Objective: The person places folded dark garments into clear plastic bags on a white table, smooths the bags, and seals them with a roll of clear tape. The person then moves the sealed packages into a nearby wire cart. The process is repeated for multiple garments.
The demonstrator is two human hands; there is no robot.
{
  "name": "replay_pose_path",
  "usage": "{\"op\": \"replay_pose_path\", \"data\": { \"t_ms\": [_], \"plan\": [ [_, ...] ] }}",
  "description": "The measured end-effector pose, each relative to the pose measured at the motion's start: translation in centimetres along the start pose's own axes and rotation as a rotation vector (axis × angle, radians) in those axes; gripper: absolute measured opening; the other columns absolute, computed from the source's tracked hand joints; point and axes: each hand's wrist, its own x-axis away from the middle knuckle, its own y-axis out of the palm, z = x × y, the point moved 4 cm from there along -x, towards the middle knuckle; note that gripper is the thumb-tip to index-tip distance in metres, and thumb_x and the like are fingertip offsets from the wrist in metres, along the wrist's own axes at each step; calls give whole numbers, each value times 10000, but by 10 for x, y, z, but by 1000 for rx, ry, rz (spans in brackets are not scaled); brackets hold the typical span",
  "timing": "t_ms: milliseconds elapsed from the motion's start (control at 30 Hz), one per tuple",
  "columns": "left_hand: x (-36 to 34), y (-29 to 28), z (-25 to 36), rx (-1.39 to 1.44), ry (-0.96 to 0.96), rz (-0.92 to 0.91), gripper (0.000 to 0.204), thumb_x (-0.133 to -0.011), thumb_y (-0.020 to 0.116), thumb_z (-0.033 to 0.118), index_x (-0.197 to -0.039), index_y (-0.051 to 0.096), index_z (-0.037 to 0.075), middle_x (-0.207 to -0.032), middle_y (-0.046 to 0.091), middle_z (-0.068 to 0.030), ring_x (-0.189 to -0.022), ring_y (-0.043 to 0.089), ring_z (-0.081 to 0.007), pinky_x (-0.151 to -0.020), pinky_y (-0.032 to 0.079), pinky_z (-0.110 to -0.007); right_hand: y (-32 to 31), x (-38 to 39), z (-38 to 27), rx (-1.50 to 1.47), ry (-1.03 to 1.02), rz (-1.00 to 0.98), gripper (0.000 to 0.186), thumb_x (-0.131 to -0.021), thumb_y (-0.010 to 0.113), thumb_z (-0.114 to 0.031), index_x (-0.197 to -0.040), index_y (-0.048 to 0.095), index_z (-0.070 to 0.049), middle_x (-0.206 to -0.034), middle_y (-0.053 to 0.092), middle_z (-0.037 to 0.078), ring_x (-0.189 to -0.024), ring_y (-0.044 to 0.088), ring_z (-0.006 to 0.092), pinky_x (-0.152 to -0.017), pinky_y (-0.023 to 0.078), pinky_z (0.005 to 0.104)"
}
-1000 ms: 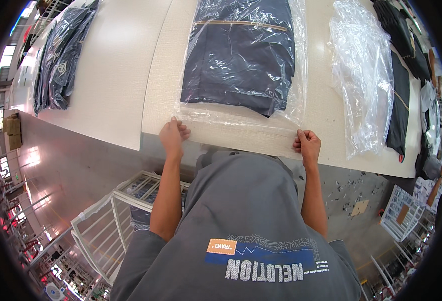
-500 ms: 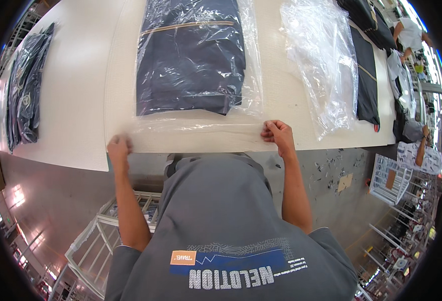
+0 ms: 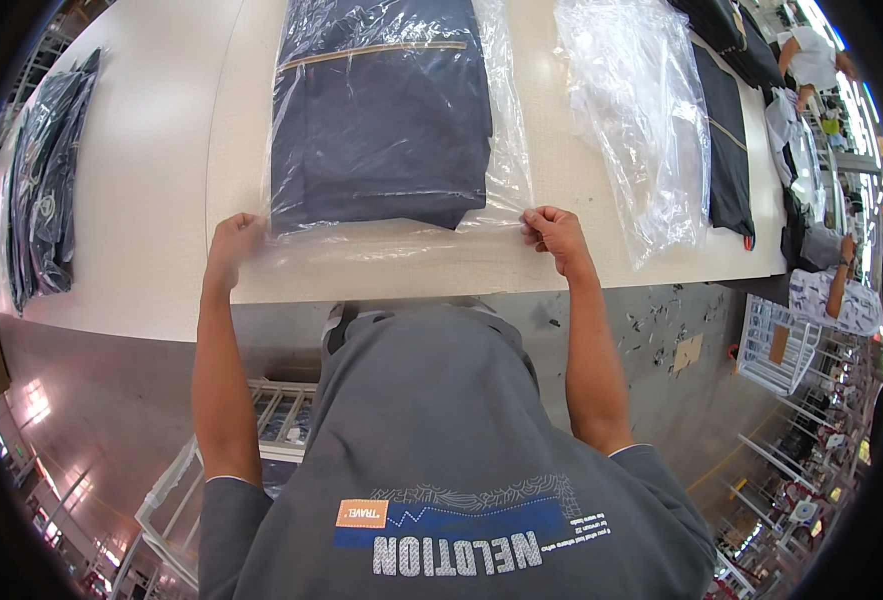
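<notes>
Around the dark garment (image 3: 386,140), the clear bag (image 3: 509,160) seemed limp, slippery, best held by corners: your right hand (image 3: 559,238) pinched it at the garment's near right, while your left hand (image 3: 229,245), near left, gripped unclearly.

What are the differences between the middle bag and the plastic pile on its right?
The bag holds a dark garment; the pile shows none inside. The bag lies smoother; the pile is more crumpled. Both are clear plastic on the table.

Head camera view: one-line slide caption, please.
Left hand and right hand at the near corners of a clear bag holding a folded dark garment.
</notes>
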Motion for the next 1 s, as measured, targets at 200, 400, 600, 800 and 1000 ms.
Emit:
{"op": "replay_pose_path", "data": {
  "t_ms": [200,400,600,800,1000],
  "plan": [
    [22,13,-3,189,-43,-115,256,-955,610,134,-1141,629,-40,-952,685,-106,-830,700,-195,-723,602,-334,-4,13,7,-96,26,-54,181,-970,691,-227,-990,709,-48,-780,692,26,-634,647,101,-564,488,244],
    [30,6,-8,195,-74,-50,315,-959,626,119,-1235,602,-33,-1006,681,-112,-804,662,-180,-723,589,-320,-11,16,18,-179,-16,10,152,-962,678,-157,-1045,701,-32,-808,688,41,-636,647,103,-570,511,251],
    [46,9,-13,338,-50,-42,366,-951,633,102,-1301,567,24,-979,659,-67,-825,634,-165,-727,567,-326,-3,30,11,-313,-125,41,112,-940,630,-55,-1027,688,-16,-840,690,44,-673,649,120,-615,533,265],
    [43,4,-29,617,49,-140,259,-979,607,46,-1236,579,67,-870,662,-25,-742,638,-115,-668,545,-273,-13,23,20,-443,-128,-142,188,-899,579,52,-1048,687,14,-932,695,66,-783,660,146,-741,561,301],
    [29,-4,-50,789,47,-254,277,-922,688,40,-1197,660,21,-1061,681,-39,-882,656,-159,-801,561,-319,-6,23,15,-627,-205,-120,185,-913,626,51,-1080,700,25,-980,699,73,-837,661,158,-792,560,310]
  ]
}}
